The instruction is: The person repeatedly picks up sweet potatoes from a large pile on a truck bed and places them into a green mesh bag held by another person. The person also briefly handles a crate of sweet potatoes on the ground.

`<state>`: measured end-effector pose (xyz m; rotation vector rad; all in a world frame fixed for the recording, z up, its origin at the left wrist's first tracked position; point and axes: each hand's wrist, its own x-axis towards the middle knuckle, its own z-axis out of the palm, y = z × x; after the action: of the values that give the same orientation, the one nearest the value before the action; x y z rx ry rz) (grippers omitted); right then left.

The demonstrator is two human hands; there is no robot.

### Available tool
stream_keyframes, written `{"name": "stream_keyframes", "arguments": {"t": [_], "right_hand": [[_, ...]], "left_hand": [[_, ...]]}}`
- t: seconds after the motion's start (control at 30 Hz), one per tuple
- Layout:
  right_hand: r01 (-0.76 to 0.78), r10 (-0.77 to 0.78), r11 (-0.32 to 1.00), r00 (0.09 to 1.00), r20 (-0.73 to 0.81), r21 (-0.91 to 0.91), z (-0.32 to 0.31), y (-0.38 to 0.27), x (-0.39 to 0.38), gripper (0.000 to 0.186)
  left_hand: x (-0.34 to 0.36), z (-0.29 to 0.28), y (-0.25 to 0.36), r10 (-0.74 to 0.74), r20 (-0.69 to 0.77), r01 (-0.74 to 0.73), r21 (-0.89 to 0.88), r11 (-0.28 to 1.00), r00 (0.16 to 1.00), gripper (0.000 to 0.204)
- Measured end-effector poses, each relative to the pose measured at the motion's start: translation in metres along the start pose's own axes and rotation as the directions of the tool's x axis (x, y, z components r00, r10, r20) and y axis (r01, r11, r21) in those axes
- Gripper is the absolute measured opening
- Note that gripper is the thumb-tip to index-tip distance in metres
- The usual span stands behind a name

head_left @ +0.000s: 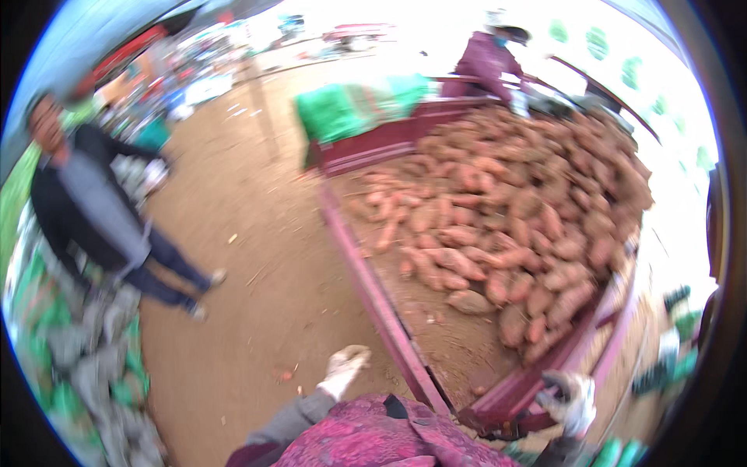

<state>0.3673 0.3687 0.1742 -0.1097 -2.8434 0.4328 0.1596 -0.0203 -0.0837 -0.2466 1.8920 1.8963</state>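
Observation:
Sweet potatoes (498, 226) with reddish skins lie in a large heap on the bed of a purple-red trailer (373, 300). My left hand (342, 372), in a pale glove, hangs left of the trailer's near edge, fingers loosely bent and nothing visible in them. At the trailer's near right corner is my right hand (572, 403), in a white glove with dark grey fingertips. Its fingers are apart beside the side rail; whether they touch the rail is unclear. The picture is blurred by motion.
A person (97, 202) in a dark jacket stands at left near piled green and grey sacks (85, 358). Another person (494, 58) in purple is behind the heap. A green sack (362, 105) drapes over the trailer's far panel. Green bundles (669, 366) lie at right.

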Motion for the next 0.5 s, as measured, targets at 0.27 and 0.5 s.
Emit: {"name": "stream_keyframes", "arguments": {"t": [0.27, 0.5], "right_hand": [[-0.161, 0.163, 0.987, 0.980, 0.113, -0.025, -0.033, 0.080, 0.044, 0.044], [-0.164, 0.156, 0.984, 0.983, 0.100, 0.076, -0.030, 0.094, 0.041, 0.047]], "left_hand": [[0.056, 0.046, 0.019, -0.018, 0.045, 0.018, 0.008, 1.000, 0.999, 0.032], [0.087, 0.127, 0.011, -0.207, 0.372, 0.103, 0.280, 0.954, 0.905, 0.046]]}}
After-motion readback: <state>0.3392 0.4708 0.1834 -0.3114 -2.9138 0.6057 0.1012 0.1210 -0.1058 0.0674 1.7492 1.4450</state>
